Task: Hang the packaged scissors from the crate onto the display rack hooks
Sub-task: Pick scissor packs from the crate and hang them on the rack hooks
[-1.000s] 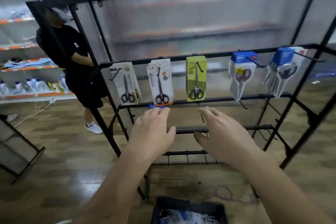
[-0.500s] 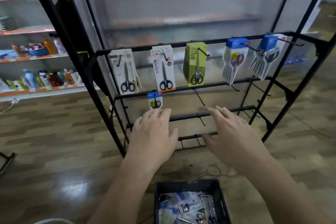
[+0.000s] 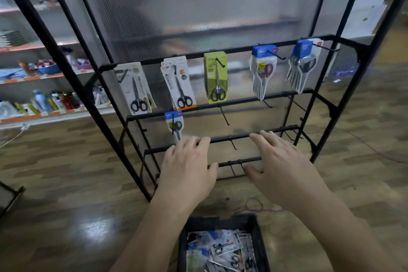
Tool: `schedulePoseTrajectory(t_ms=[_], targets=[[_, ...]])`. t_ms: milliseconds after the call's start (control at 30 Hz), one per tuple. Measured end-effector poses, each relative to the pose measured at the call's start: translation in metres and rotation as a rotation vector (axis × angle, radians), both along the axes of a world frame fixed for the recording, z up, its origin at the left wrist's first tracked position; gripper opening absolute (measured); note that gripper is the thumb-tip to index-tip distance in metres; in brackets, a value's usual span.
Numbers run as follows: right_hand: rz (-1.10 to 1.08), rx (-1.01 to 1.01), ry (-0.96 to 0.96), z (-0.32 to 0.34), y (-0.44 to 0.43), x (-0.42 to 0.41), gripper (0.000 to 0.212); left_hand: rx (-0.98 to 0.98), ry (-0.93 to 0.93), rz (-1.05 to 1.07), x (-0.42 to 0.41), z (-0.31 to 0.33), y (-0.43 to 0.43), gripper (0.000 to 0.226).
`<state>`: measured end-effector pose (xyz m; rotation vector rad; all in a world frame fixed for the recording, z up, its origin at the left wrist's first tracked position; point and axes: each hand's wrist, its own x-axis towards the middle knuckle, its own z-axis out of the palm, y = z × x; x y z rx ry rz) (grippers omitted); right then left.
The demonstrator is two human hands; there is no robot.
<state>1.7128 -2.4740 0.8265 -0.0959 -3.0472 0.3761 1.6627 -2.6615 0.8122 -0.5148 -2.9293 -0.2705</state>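
Both hands are held palm down in front of the lower rails of the display rack [image 3: 242, 102], directly above the crate [image 3: 220, 221]. The left hand [image 3: 187, 170] is flat, with its fingers straight and close together, and nothing is gripped. The right hand [image 3: 284, 168] is likewise flat, with its fingers extended and its thumb spread outward, and nothing is gripped. The black crate stands on the wooden floor [image 3: 66, 183] at the foot of the rack, and a loose pile of packaged scissors [image 3: 220, 249] is contained in it. Five groups of packs are hung along the top rail: a white card [image 3: 134, 88], a white-and-orange card [image 3: 180, 85], a green card [image 3: 216, 79] and two blue-topped bundles [image 3: 262, 73] [image 3: 303, 66]. One small blue-topped pack [image 3: 174, 125] is hung from the second rail, just above the left fingertips. A bare hook [image 3: 224, 116] is seen on the same rail, to the right. Stocked shelves [image 3: 44, 104] are visible behind the rack, at the left.
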Motion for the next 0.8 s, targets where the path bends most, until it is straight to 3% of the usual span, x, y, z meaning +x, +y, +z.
schedulePoseTrajectory(t_ms=[367,800], targets=[[0.097,-0.065,-0.051,-0.021,0.101,0.041,0.068,-0.121,-0.072,0.01,0.052,-0.01,0.105,0.051],[0.116,-0.099,-0.05,-0.02,0.148,0.056,0.072,-0.203,0.009,0.026,0.055,0.017,0.148,0.056]])
